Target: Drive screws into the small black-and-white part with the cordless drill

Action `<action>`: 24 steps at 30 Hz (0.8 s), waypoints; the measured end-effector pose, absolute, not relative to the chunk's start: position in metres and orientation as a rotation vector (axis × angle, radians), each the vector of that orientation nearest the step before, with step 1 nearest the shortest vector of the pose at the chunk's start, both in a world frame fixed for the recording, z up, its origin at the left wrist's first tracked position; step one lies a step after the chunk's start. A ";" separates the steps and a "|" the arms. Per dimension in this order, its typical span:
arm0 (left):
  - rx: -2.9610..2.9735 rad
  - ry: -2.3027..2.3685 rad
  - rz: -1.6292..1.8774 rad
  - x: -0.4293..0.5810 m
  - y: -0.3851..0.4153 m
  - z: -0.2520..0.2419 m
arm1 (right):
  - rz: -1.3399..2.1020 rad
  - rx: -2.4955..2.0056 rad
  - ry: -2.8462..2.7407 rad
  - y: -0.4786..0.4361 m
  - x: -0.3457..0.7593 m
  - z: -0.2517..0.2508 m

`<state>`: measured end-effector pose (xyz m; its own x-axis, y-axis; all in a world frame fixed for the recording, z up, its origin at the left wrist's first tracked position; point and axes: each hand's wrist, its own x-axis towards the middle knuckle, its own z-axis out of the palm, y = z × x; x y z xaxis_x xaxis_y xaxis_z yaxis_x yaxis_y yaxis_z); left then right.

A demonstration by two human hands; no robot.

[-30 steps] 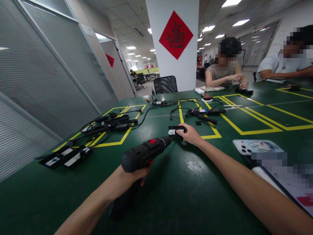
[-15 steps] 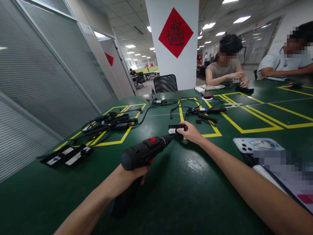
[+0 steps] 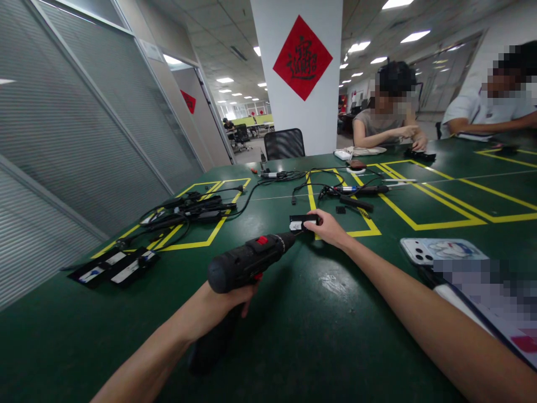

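Note:
My left hand (image 3: pixel 237 298) is wrapped round the grip of a black cordless drill (image 3: pixel 247 260) with red switches. The drill points forward and to the right, its chuck close to a small black part with a white label (image 3: pixel 297 224). Whether the bit touches that part I cannot tell. The fingers of my right hand (image 3: pixel 325 226) pinch the right end of the labelled black part just over the green table (image 3: pixel 293 313). The drill's handle runs down into shadow beneath my left wrist.
Black cables and adapters (image 3: pixel 197 210) lie tangled at the left, near two black pieces with white labels (image 3: pixel 132 267). A pen-shaped tool (image 3: pixel 361 190) and a black strip (image 3: pixel 356 203) lie beyond my right hand. A phone (image 3: pixel 444 250) sits at the right. Two people sit across the table.
Both hands, the drill and the labelled part hold nearly the same places. The whole view has shifted very slightly.

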<state>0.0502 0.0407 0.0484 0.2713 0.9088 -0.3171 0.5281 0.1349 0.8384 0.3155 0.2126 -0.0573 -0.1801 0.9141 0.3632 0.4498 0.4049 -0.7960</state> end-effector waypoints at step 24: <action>1.493 1.376 0.493 0.052 0.041 0.050 | 0.653 -1.192 -1.806 0.213 0.315 -0.058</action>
<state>0.0519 0.0408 0.0497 0.2681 0.9088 -0.3197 0.4985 0.1531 0.8533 0.3145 0.2126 -0.0580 -0.1808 0.9122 0.3676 0.4662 0.4086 -0.7847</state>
